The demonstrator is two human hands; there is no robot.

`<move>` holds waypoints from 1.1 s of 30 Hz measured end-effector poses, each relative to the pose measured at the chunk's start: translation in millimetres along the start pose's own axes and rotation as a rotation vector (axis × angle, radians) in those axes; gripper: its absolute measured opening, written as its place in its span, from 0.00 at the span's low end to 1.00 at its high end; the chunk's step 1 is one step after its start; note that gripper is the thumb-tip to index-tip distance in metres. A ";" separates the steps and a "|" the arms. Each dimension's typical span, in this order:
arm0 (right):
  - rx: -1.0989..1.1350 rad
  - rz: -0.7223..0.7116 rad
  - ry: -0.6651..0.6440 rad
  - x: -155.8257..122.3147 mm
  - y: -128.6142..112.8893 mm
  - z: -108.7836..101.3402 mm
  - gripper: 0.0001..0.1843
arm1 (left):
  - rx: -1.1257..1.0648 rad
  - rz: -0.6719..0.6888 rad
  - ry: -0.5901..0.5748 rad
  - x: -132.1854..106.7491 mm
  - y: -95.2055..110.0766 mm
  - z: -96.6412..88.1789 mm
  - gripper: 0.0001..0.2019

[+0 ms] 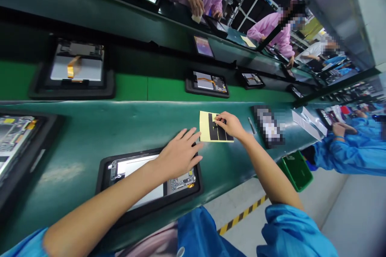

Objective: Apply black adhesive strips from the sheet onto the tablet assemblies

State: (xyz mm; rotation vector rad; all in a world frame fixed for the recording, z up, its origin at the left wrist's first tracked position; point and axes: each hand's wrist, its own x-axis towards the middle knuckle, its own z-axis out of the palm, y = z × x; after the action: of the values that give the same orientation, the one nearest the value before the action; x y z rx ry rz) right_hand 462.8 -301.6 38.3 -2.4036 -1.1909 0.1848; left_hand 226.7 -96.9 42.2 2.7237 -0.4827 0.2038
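Note:
My right hand (229,124) pinches at a black adhesive strip (213,128) on a yellow backing sheet (205,127), which lies on the green bench. Other black strips sit beside it on the same sheet. My left hand (182,152) has its fingers spread, just left of the sheet, over an opened tablet (141,168). That tablet rests in a black foam tray (104,176); a pale panel and a circuit board (183,180) show, partly covered by my hand and forearm.
Another opened tablet (13,140) lies at the left edge. Beyond the bench, a green conveyor (165,88) carries several trayed devices. To the right are a thin tool (251,125), a black device (268,126), white sheets (307,123) and a green bin (297,170). Co-workers sit opposite and at right.

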 end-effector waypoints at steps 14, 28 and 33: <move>-0.041 -0.089 -0.017 -0.3 9.3 8.9 0.09 | -0.022 -0.010 -0.183 53.3 -12.4 27.8 0.25; -0.040 -0.197 -0.040 -5.7 12.2 1.0 0.11 | -0.054 -0.010 -0.152 52.4 -13.0 30.1 0.25; -0.027 -0.192 -0.072 -1.9 11.9 -1.0 0.10 | -0.060 -0.004 -0.111 51.2 -13.3 31.7 0.25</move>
State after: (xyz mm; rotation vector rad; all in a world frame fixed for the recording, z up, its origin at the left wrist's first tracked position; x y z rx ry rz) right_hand 470.5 -309.7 33.7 -2.3046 -1.4565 0.1967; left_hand 281.5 -112.8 19.0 2.6869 -0.5053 0.0360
